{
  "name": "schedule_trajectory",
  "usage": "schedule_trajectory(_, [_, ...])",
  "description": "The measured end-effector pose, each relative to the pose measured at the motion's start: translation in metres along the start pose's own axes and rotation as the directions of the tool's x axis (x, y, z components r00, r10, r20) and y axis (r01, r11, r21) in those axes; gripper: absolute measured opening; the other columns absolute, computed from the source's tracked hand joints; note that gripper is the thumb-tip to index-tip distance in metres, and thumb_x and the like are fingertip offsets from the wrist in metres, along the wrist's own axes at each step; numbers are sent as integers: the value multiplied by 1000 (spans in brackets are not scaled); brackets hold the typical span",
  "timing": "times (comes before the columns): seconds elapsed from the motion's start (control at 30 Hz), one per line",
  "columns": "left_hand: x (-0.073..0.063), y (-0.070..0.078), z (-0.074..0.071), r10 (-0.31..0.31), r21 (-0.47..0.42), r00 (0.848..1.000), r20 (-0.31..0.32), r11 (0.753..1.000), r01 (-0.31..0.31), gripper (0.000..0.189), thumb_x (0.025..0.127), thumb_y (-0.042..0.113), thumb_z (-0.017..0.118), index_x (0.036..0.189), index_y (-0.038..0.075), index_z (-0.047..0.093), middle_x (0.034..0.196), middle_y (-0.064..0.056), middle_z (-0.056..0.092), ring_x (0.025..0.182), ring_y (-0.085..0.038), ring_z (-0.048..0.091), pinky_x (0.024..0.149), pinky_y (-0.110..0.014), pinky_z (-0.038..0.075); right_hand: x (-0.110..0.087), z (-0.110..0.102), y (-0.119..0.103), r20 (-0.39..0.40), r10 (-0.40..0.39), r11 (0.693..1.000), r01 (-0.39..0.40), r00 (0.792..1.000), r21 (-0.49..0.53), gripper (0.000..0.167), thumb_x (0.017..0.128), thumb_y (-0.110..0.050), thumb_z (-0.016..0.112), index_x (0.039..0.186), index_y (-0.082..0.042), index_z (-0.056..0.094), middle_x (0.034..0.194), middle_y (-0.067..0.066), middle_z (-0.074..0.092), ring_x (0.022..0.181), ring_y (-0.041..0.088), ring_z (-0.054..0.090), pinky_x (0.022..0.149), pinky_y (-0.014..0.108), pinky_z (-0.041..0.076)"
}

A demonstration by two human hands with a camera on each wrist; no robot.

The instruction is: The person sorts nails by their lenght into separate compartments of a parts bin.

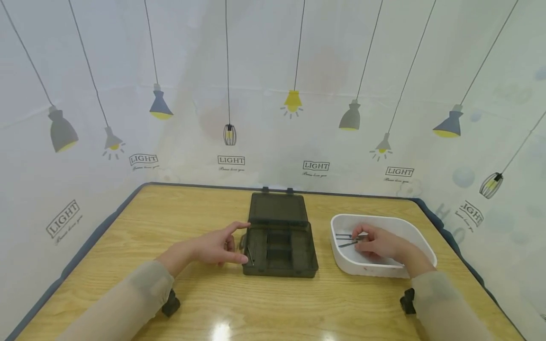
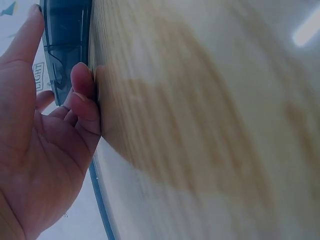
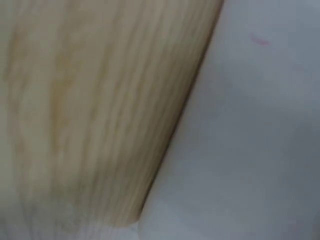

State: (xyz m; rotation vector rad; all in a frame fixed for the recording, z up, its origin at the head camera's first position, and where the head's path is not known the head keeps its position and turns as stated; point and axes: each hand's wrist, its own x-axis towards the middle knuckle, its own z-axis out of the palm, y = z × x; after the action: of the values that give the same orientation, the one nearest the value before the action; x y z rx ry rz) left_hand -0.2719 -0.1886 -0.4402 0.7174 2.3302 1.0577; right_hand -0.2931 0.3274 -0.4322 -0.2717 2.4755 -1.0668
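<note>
Evidently, several slender dark rods (image 1: 347, 244) lie right at the fingertips of the right hand (image 1: 379, 244), some of their length reaching out to the left of them. These fingers are bent and drawn near the thumb, leaving only a small gap, but I cannot tell whether they have hold of a rod. Around and below them is a white tray (image 1: 362, 270), its near wall, with a pink mark, filling much of the right wrist view. Well to the left of those fingers stands a dark see-through case (image 1: 279, 273), its lid (image 1: 278, 208) laid back on the far side. Index finger and thumb of the left hand (image 1: 213, 246) are spread wide at the case's left edge, the other fingers curled in, with nothing held. Just right of that thumb, a thin rod (image 1: 250, 255) lies in the left part of the case. Beneath both hands spreads the wood-grain surface (image 1: 213, 298). Behind the fingers on either side come pale sleeves (image 1: 119, 303), and far beyond the fingertips hangs a pale backdrop (image 1: 256, 47) printed with lamps.
</note>
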Motion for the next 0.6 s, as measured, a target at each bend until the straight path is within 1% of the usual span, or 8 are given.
schedule_trajectory(0.1, [-1, 0, 1, 5, -14, 1000, 1, 1000, -5, 102, 101, 47, 81, 177, 29, 15, 96, -10, 67, 67, -22, 66, 64, -38, 58, 2, 2, 3, -14, -3, 999, 2, 1000, -43, 26, 106, -20, 73, 128, -11, 62, 87, 4, 58, 77, 22, 57, 70, 31, 48])
schedule_trajectory(0.23, [0, 0, 0, -11, 1, 1000, -6, 1000, 11, 105, 101, 48, 81, 178, 30, 12, 97, -10, 67, 69, -24, 67, 67, -40, 59, 5, 3, 3, -20, -4, 996, 2, 1000, -89, 24, 107, -21, 73, 127, -13, 62, 88, 5, 56, 79, 23, 58, 72, 33, 47])
schedule_trajectory(0.37, [1, 0, 0, -24, 11, 1000, -11, 1000, 25, 105, 100, 50, 81, 178, 31, 13, 97, -10, 67, 71, -24, 68, 69, -40, 58, 7, 2, 3, -22, -6, 994, 3, 1000, -105, 23, 107, -21, 72, 126, -13, 63, 87, 5, 56, 78, 23, 57, 71, 33, 46])
schedule_trajectory(0.6, [4, -3, 3, -31, 14, 999, -12, 999, 32, 104, 100, 50, 81, 178, 32, 15, 94, -10, 67, 70, -22, 65, 69, -39, 57, 3, 5, -1, -31, -18, 992, 14, 999, -126, 18, 107, -19, 72, 122, -11, 65, 87, 4, 55, 79, 23, 56, 71, 32, 46])
